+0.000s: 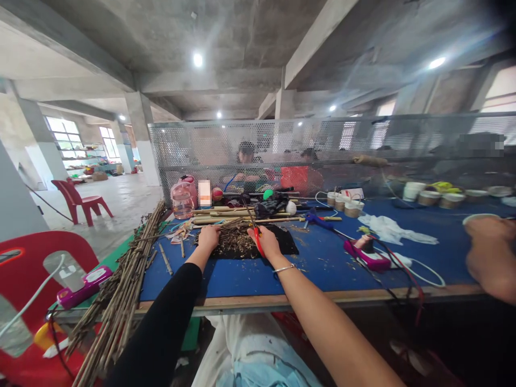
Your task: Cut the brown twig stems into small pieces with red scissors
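Note:
My right hand (267, 242) is closed around red-handled scissors (257, 240), their dark blades pointing up and away from me. To its left, my left hand (208, 237) is closed on thin twigs (230, 222) whose ends reach toward the scissors. Beneath both hands lies a heap of short cut brown twig pieces (237, 242) on a black sheet (285, 240). Whether the blades touch a twig is too small to tell. A long bundle of dry twigs (128, 290) slants over the table's left end.
Bamboo sticks (226, 213) lie behind the heap on the blue table (250, 279). A glue gun (318, 220), a purple device (365, 255) and tubs (353, 208) stand right. A co-worker's blurred hand (492, 258) is far right. Perforated metal panels (217, 140) close off the back.

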Demonstrator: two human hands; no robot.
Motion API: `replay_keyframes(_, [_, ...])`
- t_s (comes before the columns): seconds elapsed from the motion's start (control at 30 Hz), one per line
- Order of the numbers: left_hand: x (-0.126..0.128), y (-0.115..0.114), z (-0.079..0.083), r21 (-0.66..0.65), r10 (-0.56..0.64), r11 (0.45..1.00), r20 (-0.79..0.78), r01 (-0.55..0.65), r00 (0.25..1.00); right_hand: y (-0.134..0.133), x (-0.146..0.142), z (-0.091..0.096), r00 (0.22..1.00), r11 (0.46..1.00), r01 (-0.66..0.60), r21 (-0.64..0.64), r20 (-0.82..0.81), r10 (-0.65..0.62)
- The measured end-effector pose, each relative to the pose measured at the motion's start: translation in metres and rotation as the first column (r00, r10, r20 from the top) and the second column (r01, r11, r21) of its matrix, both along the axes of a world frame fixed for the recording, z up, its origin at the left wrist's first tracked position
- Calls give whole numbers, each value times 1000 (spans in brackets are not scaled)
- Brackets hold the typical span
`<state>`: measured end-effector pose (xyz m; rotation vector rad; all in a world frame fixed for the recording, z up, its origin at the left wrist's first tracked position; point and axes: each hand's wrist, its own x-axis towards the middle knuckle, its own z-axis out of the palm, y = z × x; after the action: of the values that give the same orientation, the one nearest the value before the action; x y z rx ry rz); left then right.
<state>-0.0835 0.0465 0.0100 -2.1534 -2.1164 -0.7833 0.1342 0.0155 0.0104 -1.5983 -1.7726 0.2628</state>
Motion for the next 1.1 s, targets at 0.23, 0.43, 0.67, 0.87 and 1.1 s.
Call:
replay_keyframes(0.23, [-1,16,4,-77,-18,997,-155,6,988,2,2,-1,999,1000,-11,5,-42,11])
replay_keyframes(0.43, [-5,15,21,-49,1,999,-130,-8,991,3,2,-3,998,999,-31,15,-61,32])
replay_keyframes(0.67, [-8,12,29,24,-58,998,-176,64,983,3,1,-2,999,1000,-19,-22,-39,18])
replay_keyframes(0.87, [-8,17,26,87,-151,984,-50,155,987,5,2,-5,999,1000,-23,-18,-30,23])
replay_keyframes(1.1, [2,17,21,232,-143,969,250,84,958,6,1,-4,994,995,-99,-1,-41,99])
